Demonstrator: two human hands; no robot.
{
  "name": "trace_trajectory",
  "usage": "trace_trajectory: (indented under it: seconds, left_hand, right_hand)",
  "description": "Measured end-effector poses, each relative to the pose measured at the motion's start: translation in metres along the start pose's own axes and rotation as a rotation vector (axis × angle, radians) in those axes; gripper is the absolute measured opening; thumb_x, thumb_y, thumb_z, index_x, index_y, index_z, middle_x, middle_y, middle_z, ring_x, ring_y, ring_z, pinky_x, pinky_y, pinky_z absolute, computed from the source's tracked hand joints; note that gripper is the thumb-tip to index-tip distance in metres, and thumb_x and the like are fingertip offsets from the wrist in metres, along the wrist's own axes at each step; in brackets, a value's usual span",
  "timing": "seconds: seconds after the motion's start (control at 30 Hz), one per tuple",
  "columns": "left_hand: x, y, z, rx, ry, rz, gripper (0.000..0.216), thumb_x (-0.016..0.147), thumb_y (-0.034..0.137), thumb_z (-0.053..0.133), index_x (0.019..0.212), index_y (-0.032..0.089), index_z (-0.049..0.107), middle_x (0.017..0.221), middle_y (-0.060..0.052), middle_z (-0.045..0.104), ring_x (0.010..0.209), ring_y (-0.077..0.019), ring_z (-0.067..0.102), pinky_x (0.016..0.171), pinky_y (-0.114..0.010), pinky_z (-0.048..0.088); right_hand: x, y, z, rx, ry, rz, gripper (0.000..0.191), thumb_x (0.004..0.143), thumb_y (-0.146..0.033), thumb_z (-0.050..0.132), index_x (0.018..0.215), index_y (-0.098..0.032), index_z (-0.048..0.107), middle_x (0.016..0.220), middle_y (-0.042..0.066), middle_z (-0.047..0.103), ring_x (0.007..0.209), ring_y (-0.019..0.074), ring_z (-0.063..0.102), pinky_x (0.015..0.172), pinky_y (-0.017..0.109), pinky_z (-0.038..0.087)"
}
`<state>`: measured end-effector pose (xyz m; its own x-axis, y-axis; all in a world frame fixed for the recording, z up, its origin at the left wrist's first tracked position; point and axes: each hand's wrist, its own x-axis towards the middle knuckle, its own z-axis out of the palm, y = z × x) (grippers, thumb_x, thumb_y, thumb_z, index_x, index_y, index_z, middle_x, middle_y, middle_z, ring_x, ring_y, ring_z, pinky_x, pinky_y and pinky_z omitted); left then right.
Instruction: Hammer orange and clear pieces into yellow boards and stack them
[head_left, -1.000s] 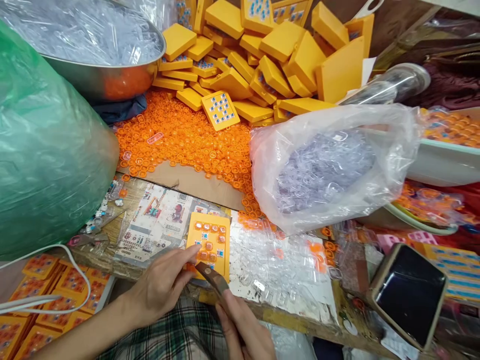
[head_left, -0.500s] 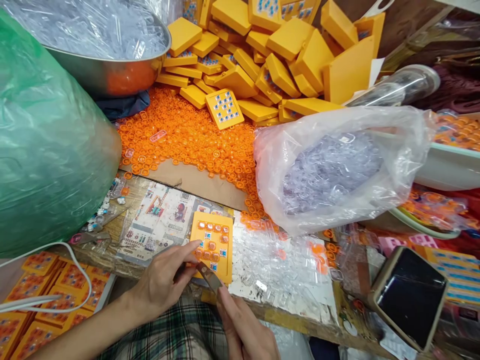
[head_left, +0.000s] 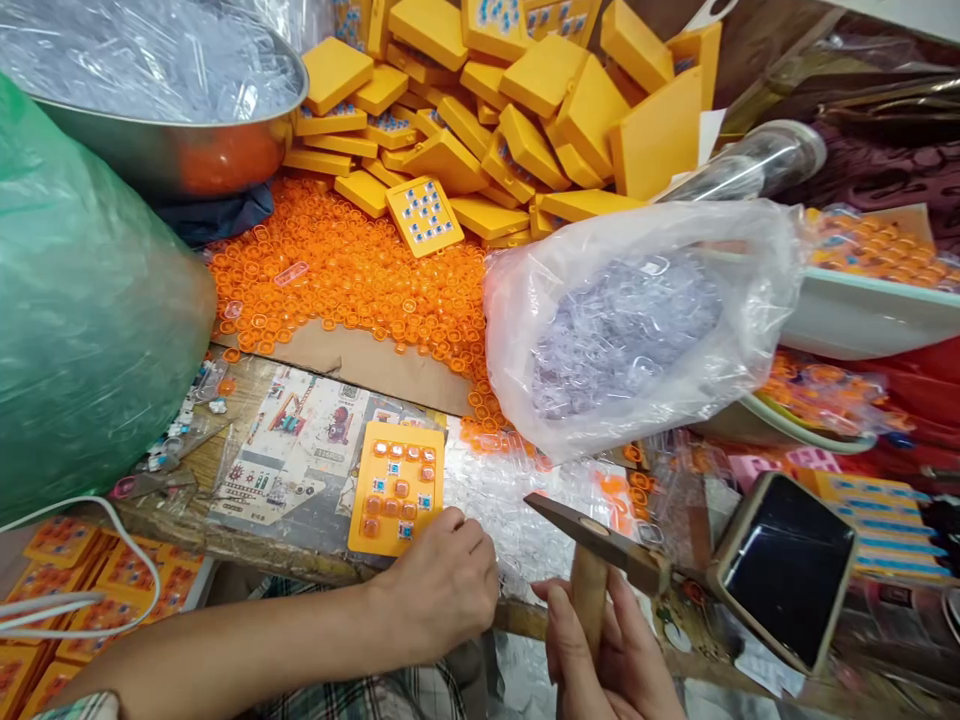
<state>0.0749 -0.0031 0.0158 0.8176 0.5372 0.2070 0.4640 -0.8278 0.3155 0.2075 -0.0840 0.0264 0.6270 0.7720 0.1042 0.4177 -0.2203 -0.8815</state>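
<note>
My right hand (head_left: pixel 600 660) is wrapped round the wooden handle of a hammer (head_left: pixel 589 590), its metal head raised above the bench edge and pointing left. My left hand (head_left: pixel 442 585) is closed, knuckles up, beside the lower right corner of a yellow plastic panel (head_left: pixel 435 470). What its curled fingers hold, if anything, is hidden. The panel lies flat, with several orange caps and small blue-and-white switches set into it. Right of the panel, clear plastic pieces (head_left: pixel 502 500) lie scattered on a white sheet.
A heap of orange caps (head_left: pixel 337 270) lies behind the panel, below piled yellow cases (head_left: pixel 547 75). A clear bag (head_left: pixel 630 330) of transparent pieces stands right of them. A green bag (head_left: pixel 82 300) bulges at left. A phone-like dark screen (head_left: pixel 787 570) leans at right.
My left hand has left the panel's lower left and moved right, closing beside its lower right corner. The hammer has moved right and up, away from the panel. The view has shifted slightly.
</note>
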Motion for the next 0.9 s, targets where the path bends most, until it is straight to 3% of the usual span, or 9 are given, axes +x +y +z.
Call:
trace_trajectory:
  seconds: [0.17, 0.33, 0.47, 0.53, 0.63, 0.73, 0.83, 0.9]
  left_hand:
    - [0.003, 0.000, -0.001, -0.076, -0.160, -0.038, 0.015, 0.074, 0.015, 0.063, 0.087, 0.010, 0.059, 0.085, -0.008, 0.062, 0.079, -0.0221, 0.056, 0.070, -0.035, 0.044]
    - [-0.005, -0.005, -0.008, -0.177, -0.148, -0.096, 0.044, 0.074, 0.007, 0.058, 0.117, 0.008, 0.047, 0.095, -0.008, 0.064, 0.084, -0.0221, 0.058, 0.074, -0.035, 0.046]
    - [-0.001, -0.002, -0.007, -0.168, -0.143, -0.101, 0.037, 0.073, 0.007, 0.058, 0.109, 0.009, 0.049, 0.093, -0.009, 0.064, 0.084, -0.0244, 0.059, 0.073, -0.038, 0.048]
    - [-0.001, -0.002, -0.007, -0.194, -0.107, -0.070, 0.031, 0.074, 0.007, 0.057, 0.104, 0.011, 0.050, 0.091, -0.008, 0.064, 0.081, -0.0238, 0.060, 0.070, -0.037, 0.050]
    - [-0.013, -0.011, -0.015, -0.270, 0.102, -0.062, 0.028, 0.086, 0.006, 0.047, 0.112, 0.012, 0.050, 0.095, -0.009, 0.067, 0.083, -0.0215, 0.063, 0.071, -0.035, 0.052]
    - [-0.040, -0.037, -0.030, -0.353, 0.297, -0.187, 0.033, 0.094, 0.010, 0.040, 0.126, 0.014, 0.044, 0.108, -0.011, 0.068, 0.095, -0.0205, 0.065, 0.083, -0.037, 0.054]
    - [-0.067, -0.068, -0.043, -0.417, 0.253, -0.322, 0.040, 0.095, 0.017, 0.044, 0.135, 0.017, 0.039, 0.109, -0.010, 0.067, 0.099, -0.0202, 0.065, 0.088, -0.038, 0.055]
    - [-0.078, -0.080, -0.045, -0.437, 0.200, -0.356, 0.043, 0.094, 0.016, 0.045, 0.136, 0.018, 0.037, 0.109, -0.009, 0.067, 0.100, -0.0200, 0.066, 0.089, -0.038, 0.056]
  right_hand:
    - [-0.002, 0.016, 0.003, -0.008, -0.004, 0.066, 0.061, 0.072, -0.041, 0.079, 0.126, -0.016, 0.063, 0.112, 0.012, 0.073, 0.096, 0.0296, 0.071, 0.093, 0.048, 0.054]
    - [0.004, 0.025, 0.007, 0.006, -0.015, -0.009, 0.065, 0.073, -0.042, 0.078, 0.130, -0.016, 0.060, 0.111, 0.012, 0.073, 0.095, 0.0281, 0.071, 0.096, 0.048, 0.052]
    - [0.007, 0.026, 0.012, -0.016, 0.032, -0.074, 0.064, 0.071, -0.042, 0.079, 0.127, -0.015, 0.063, 0.111, 0.013, 0.073, 0.091, 0.0267, 0.072, 0.092, 0.045, 0.055]
    - [0.007, 0.022, 0.012, 0.001, 0.079, -0.085, 0.060, 0.071, -0.043, 0.079, 0.123, -0.014, 0.065, 0.111, 0.013, 0.073, 0.090, 0.0265, 0.072, 0.091, 0.046, 0.055]
    - [0.005, 0.013, 0.009, -0.001, 0.084, -0.067, 0.054, 0.075, -0.041, 0.077, 0.122, -0.016, 0.066, 0.111, 0.012, 0.073, 0.091, 0.0265, 0.073, 0.090, 0.046, 0.057]
    - [0.002, 0.004, 0.006, -0.093, -0.074, -0.123, 0.044, 0.079, -0.032, 0.075, 0.120, -0.020, 0.067, 0.110, 0.009, 0.074, 0.090, 0.0258, 0.073, 0.088, 0.042, 0.059]
    - [0.000, -0.001, 0.014, -0.104, -0.304, -0.365, 0.036, 0.084, -0.022, 0.068, 0.120, -0.024, 0.067, 0.109, 0.005, 0.075, 0.090, 0.0228, 0.074, 0.083, 0.034, 0.061]
    - [-0.001, -0.004, 0.025, -0.071, -0.442, -0.517, 0.043, 0.088, -0.016, 0.061, 0.130, -0.026, 0.060, 0.110, 0.005, 0.074, 0.092, 0.0205, 0.073, 0.080, 0.029, 0.061]
